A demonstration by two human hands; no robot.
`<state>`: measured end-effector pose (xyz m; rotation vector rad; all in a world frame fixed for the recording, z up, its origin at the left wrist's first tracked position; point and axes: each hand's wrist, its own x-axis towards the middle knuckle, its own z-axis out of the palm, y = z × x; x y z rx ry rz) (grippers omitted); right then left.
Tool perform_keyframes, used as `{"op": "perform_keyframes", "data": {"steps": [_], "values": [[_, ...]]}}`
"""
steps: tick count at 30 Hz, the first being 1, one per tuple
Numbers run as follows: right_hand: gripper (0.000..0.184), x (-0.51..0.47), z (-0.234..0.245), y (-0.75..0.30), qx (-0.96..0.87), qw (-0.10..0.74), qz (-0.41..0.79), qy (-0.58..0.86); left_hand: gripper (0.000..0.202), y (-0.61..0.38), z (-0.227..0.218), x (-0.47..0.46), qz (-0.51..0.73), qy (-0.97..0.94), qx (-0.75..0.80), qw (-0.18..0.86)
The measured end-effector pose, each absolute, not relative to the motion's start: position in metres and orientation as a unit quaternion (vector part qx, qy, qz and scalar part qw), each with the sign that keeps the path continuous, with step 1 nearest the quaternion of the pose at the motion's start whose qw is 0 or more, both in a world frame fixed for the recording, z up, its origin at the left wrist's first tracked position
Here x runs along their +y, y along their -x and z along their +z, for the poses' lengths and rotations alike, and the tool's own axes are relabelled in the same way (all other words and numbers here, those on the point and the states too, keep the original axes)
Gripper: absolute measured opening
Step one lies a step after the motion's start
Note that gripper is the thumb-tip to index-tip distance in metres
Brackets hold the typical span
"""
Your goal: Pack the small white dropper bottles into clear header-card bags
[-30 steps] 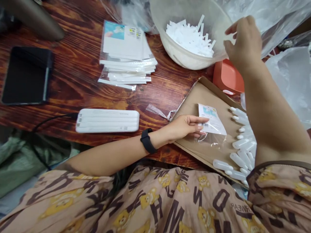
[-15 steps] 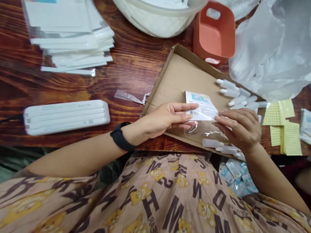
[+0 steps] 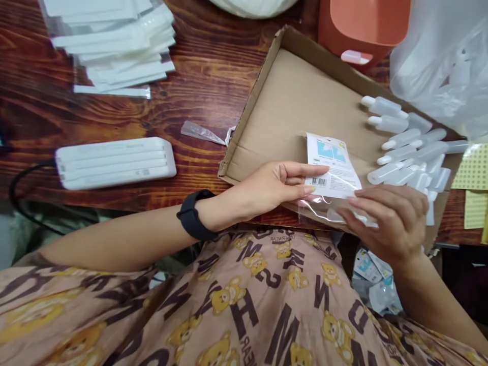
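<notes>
A clear plastic packet with a printed white and blue card inside is held over the cardboard tray. My left hand pinches its left side, thumb in front and forefinger stretched across the card. At the packet's lower right corner are the bent fingertips of my right hand, closed on its edge. The clear lower part of the packet hangs below the card. Several translucent white-tipped tubes lie at the tray's right side, and more show partly behind the packet.
A stack of clear packets lies at the upper left, above a white power strip. An orange bin stands behind the tray, beside plastic bags. Yellow sticker sheets lie at right. Filled packets are below the table edge.
The view has shifted closer to the tray. Both hands and the packet appear farther right, and my right fingers have spread slightly at the packet's corner.
</notes>
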<state>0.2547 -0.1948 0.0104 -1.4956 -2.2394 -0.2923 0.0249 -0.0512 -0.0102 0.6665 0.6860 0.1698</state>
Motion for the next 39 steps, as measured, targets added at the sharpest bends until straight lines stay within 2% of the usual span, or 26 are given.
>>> {"op": "perform_keyframes", "data": {"steps": [6,16,21,39], "values": [[0.031,-0.183,0.017,-0.219,-0.830,0.229,-0.070,0.504,0.053,-0.027,-0.005,-0.051,0.052,-0.335,0.342,0.876],[0.005,-0.157,0.023,-0.213,-0.753,0.243,0.085,0.606,0.056,-0.022,-0.012,-0.047,0.035,-0.331,0.284,0.899],[0.008,-0.149,0.023,-0.214,-0.740,0.233,0.122,0.619,0.059,-0.023,-0.011,-0.045,0.018,-0.325,0.251,0.912],[0.012,-0.145,0.022,-0.210,-0.720,0.199,0.140,0.650,0.047,-0.021,-0.003,-0.051,0.038,-0.326,0.281,0.902]]}}
